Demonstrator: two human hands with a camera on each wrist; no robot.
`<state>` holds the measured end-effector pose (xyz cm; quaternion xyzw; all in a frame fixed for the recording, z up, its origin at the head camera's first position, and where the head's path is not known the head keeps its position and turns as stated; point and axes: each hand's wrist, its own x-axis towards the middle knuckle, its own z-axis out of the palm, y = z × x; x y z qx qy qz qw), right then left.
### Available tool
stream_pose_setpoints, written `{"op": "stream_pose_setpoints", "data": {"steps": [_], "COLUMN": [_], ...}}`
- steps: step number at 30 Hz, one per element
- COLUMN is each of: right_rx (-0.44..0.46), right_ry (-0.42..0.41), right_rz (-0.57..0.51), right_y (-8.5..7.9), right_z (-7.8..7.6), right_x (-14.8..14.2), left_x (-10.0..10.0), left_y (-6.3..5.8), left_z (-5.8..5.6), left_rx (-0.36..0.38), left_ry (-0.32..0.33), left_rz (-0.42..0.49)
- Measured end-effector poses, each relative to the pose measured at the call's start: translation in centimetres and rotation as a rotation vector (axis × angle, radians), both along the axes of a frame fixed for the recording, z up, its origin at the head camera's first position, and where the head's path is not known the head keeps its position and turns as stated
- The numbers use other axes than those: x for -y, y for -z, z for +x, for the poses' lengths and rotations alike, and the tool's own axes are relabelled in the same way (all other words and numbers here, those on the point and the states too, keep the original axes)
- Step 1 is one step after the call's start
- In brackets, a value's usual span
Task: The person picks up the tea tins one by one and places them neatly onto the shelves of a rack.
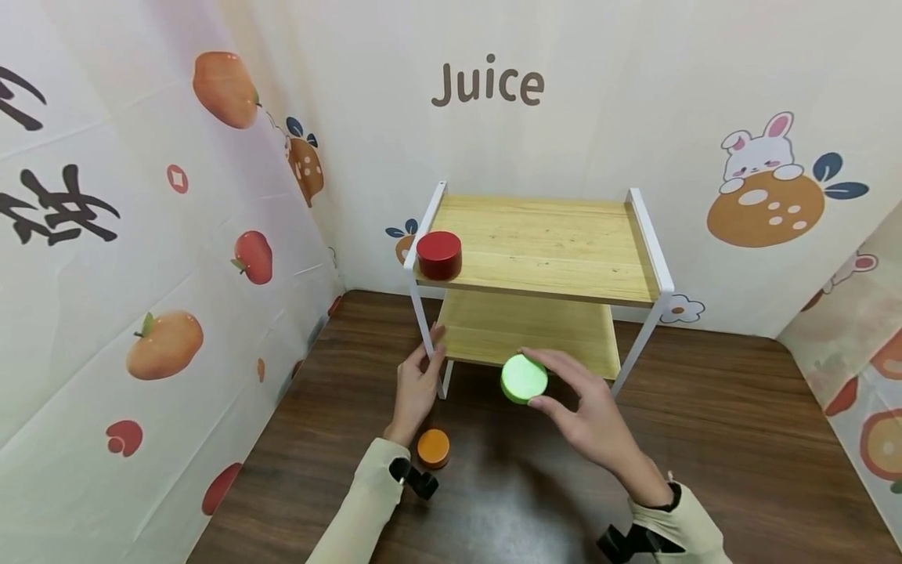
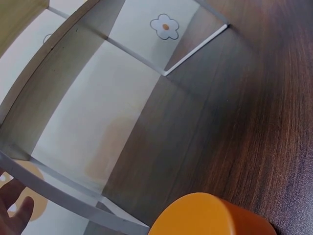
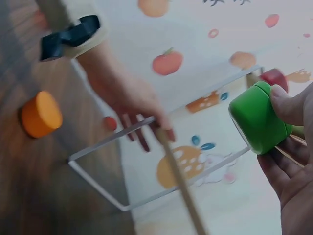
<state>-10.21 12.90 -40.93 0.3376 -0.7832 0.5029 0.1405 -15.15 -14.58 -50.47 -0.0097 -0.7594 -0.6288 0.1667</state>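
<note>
A two-tier wooden rack (image 1: 550, 247) with white metal sides stands against the backdrop. My left hand (image 1: 416, 392) grips its left front leg near the lower shelf (image 1: 524, 325), with the thumb in front and the fingers behind. In front of the rack, my right hand (image 1: 595, 419) pinches a round green container (image 1: 524, 379) between thumb and fingers. A seam runs round this container's side in the right wrist view. On the upper shelf's front left corner sits a round red container (image 1: 440, 256). A round orange container (image 1: 433, 448) rests on the floor beside my left wrist.
Dark wood-patterned flooring (image 1: 712, 399) extends around the rack. Behind it and at the left hang white cloths (image 1: 592, 94) printed with fruit, rabbits and lettering. Black bands with small devices (image 1: 416, 476) are strapped to both wrists.
</note>
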Motion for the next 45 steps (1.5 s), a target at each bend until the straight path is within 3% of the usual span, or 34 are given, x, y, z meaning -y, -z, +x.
{"op": "stream_pose_setpoints", "data": {"steps": [4,24,30,37,45], "right_rx": [-0.006,-0.250,-0.260,-0.200,-0.126], "right_ry": [-0.013,-0.006,0.022,0.081,0.081], "right_rz": [0.000,-0.003,0.021,0.026,-0.043], "right_y": [-1.9,-10.2,-11.3,-11.7,-11.9], "right_z": [-0.7,-3.5,-4.6,-6.0,-6.9], "right_x": [-0.1,-0.3,0.1,0.5,1.1], "left_x": [0.0,0.1,0.2,0.2,0.3], "left_y": [0.0,0.3,0.2,0.2,0.2], "left_z": [0.0,0.0,0.0,0.0,-0.1], "left_rx": [0.010,0.010,0.015,0.011,0.002], "left_ry": [0.005,0.008,0.009,0.017,0.011], "left_rz": [0.005,0.001,-0.004,0.004,-0.001]}}
